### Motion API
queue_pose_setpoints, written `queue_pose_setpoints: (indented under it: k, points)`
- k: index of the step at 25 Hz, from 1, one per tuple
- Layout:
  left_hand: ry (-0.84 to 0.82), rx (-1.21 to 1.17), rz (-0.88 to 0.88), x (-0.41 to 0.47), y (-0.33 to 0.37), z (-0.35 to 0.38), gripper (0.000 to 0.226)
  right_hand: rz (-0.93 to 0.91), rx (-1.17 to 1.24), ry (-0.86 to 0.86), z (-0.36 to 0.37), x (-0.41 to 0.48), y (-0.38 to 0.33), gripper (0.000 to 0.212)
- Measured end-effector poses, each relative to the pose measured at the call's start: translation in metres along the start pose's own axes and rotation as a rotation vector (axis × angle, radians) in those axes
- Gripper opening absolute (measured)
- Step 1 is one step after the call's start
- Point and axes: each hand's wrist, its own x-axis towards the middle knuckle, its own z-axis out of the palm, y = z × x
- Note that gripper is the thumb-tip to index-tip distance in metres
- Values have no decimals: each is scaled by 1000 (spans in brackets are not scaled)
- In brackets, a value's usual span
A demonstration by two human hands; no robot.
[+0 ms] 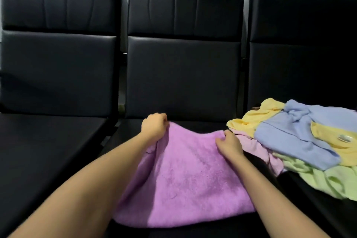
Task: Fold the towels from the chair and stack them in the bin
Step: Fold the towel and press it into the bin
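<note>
Pinching the far corners of the purple towel (185, 176) spread on the middle chair seat (195, 122), left hand (154, 126) and right hand (229, 144) both grip it, the heap of towels (301, 141) just right.

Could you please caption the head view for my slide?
The left hand and right hand hold the far edge of a purple towel on the seat, pile beside it.

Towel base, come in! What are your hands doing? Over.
Left hand and right hand grip purple towel at far corners. Towel spread on middle seat. Loose towel pile beside right hand. Bin not in view.
</note>
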Motion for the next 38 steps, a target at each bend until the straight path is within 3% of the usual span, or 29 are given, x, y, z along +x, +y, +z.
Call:
queue_pose_setpoints:
  k: [2, 5, 7, 10, 15, 17, 19, 22, 25, 27, 29, 32, 35, 38]
  points:
    - [-14, 98, -11, -2, -13, 34, 26, -24, -217, -28, 9, 5, 9, 28]
    - [22, 25, -18, 0, -24, 50, 32, -115, -245, -156, 12, 15, 8, 59]
    - [-25, -14, -17, 0, -25, 47, 35, -164, -359, -266, 10, 19, 2, 39]
    - [-115, -25, -19, -9, -21, 42, 36, -117, -397, -273, 4, 12, -6, 20]
    - [-68, -142, -67, -39, -17, 26, 24, -83, -329, -357, -13, -1, -11, 16]
    - [-16, -170, -74, -54, -17, 23, 18, -110, -431, -401, -25, -2, -15, 5]
    - [-40, -150, -41, -64, -13, 18, 18, -154, -582, -423, -39, -5, -21, 15]
    - [-316, 36, 37, -58, -14, -7, 26, -188, -581, -497, -57, -5, -24, 19]
    - [-536, 452, 41, -54, -15, -34, 28, -163, -468, -560, -72, -7, -22, 20]
    - [-480, 525, -19, -56, -13, -42, 30, -141, -423, -581, -75, -10, -22, 19]
    - [-292, 388, -72, -54, -7, -46, 29, -137, -400, -595, -73, -13, -21, 14]
    - [-24, 115, -16, -38, -5, -36, 29, -132, -402, -623, -64, -17, -18, 11]
    - [-122, -5, -12, -34, -7, 2, 26, -147, -434, -560, -57, -16, -14, 26]
    - [-235, 79, -143, -33, -12, 24, 37, -98, -478, -503, -57, -11, -11, 24]
